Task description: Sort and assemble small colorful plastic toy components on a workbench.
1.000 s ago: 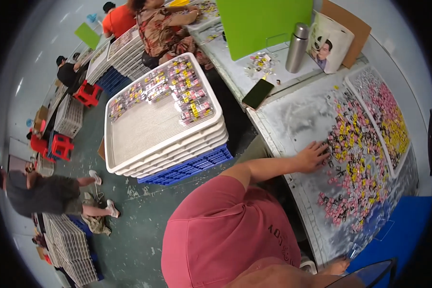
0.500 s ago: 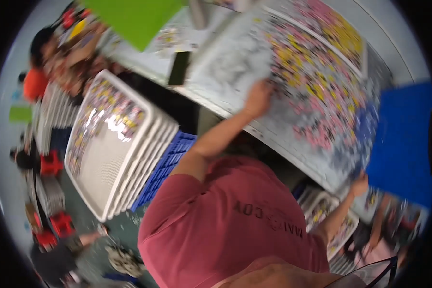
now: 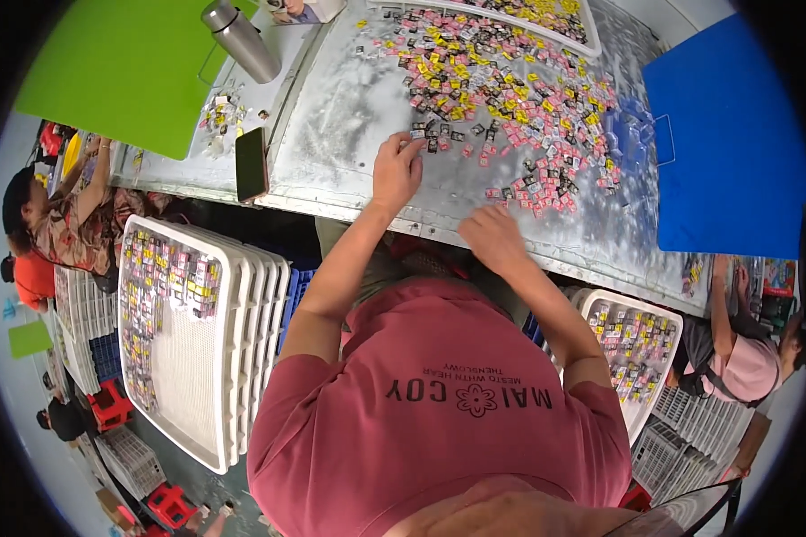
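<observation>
The right hand (image 3: 494, 238) has joined the left hand (image 3: 397, 172), putting both near the small pieces (image 3: 461, 85), fingers partly curled; whether they hold any, I cannot tell.

Light is being thrown back in soft streaks by the smooth metal flask (image 3: 247, 46), and a darker gloss is being given off by the glassy face of the phone (image 3: 252, 163). A worn, scuffed surface, mottled with pale, cloudy blotches, is being shown by the grey worktable (image 3: 331, 134). Small glints are being returned by the small pieces (image 3: 475, 80), apparently of glossy plastic. Flat, mostly matt faces are being presented by the green board (image 3: 116, 72) and the blue board (image 3: 730, 134). Smooth white plastic is being shown by the tray (image 3: 184, 358), its floor finely textured. Soft, matt cloth is being creased across the dusty-red shirt (image 3: 439, 438).
</observation>
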The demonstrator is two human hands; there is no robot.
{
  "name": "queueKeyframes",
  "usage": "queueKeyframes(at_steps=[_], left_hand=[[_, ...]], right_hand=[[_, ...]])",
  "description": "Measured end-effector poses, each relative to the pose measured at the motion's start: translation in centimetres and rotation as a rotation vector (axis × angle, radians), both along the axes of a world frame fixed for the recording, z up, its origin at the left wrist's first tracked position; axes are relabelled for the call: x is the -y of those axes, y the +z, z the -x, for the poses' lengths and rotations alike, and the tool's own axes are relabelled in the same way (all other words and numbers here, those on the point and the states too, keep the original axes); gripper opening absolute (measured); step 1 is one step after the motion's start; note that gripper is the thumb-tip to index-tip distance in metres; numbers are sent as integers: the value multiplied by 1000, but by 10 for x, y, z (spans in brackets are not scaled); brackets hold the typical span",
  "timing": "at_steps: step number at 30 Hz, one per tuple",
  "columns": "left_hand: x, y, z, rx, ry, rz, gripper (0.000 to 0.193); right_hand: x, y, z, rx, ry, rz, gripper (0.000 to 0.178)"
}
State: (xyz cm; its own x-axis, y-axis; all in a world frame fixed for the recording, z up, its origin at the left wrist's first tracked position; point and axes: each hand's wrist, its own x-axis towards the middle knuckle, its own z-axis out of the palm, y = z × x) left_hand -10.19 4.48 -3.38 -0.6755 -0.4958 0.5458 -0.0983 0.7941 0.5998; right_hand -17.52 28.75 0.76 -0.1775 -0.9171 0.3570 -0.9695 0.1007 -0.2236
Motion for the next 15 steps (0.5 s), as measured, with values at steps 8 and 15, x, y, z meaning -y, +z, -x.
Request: queueKeyframes(at_steps=[8, 15], left_hand=[[13, -6, -3, 107, -61, 19, 32], [17, 4, 8, 211, -117, -72, 28]], right_hand=[[43, 0, 13, 140, -25, 30, 17], [113, -13, 79, 147, -87, 270, 15]])
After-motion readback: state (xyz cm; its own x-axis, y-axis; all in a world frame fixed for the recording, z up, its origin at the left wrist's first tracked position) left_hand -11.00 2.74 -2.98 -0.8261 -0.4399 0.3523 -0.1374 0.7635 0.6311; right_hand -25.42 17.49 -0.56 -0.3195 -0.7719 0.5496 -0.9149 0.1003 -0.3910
